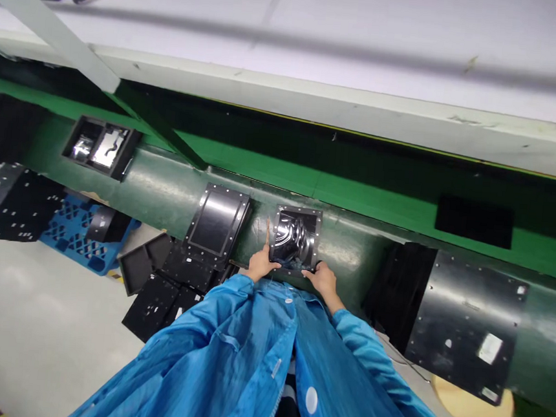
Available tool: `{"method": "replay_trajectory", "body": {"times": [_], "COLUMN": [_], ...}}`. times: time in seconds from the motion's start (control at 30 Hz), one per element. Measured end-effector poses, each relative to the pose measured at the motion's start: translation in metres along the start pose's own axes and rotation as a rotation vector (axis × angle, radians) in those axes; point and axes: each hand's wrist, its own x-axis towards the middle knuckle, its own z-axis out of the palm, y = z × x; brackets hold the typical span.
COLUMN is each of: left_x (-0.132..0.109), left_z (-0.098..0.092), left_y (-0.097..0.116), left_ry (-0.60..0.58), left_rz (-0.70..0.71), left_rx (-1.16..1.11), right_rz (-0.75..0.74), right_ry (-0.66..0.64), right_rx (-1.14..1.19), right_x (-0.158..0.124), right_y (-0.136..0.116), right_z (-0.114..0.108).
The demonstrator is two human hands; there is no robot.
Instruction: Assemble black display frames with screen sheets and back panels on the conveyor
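Observation:
A small black tray (316, 241) with white dots along its rim lies on the green bench, close to my body. Inside it is a shiny, wrinkled clear film (295, 236) over something dark. My left hand (259, 264) grips the near left corner, thumb on the front edge. A thin tan stick-like thing (268, 228) points away from that hand beside the tray; its kind is unclear. At the near right corner, my right hand (323, 278) holds the tray, thumb along the front edge and fingers curled at the side. Left of the tray sits a stack of black trays (217, 219).
A two-compartment black box (102, 146) stands farther left on the green bench (163, 189). Large black panels (467, 322) lie at right. A white shelf (340, 103) overhangs the back, with a post (158, 127) at left. Black trays (150, 304) and a blue pallet (91, 254) are below.

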Motion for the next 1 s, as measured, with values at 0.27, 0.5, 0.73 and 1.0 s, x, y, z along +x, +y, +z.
{"method": "replay_trajectory", "body": {"times": [0.27,0.5,0.73,1.0], "left_x": [0.01,0.014,0.009,0.109], "left_z": [-0.007,-0.009,-0.017,-0.077], "left_y": [-0.014,-0.014,-0.02,0.052], "left_ry": [-0.047,-0.066,-0.159,0.175], "left_rz": [0.002,0.025,0.126,0.303], "left_rx": [-0.035,-0.059,0.017,-0.141], "right_rz": [0.178,0.203,0.097,-0.171], "right_ry": [-0.038,0.004,-0.092,0.277], "right_rx": [0.064,0.079,0.032,0.146], "right_x": [-0.007,-0.01,-0.019,0.091], "right_y": [-0.01,-0.017,0.003,-0.043], "right_z": [0.01,0.013,0.002,-0.086]}}
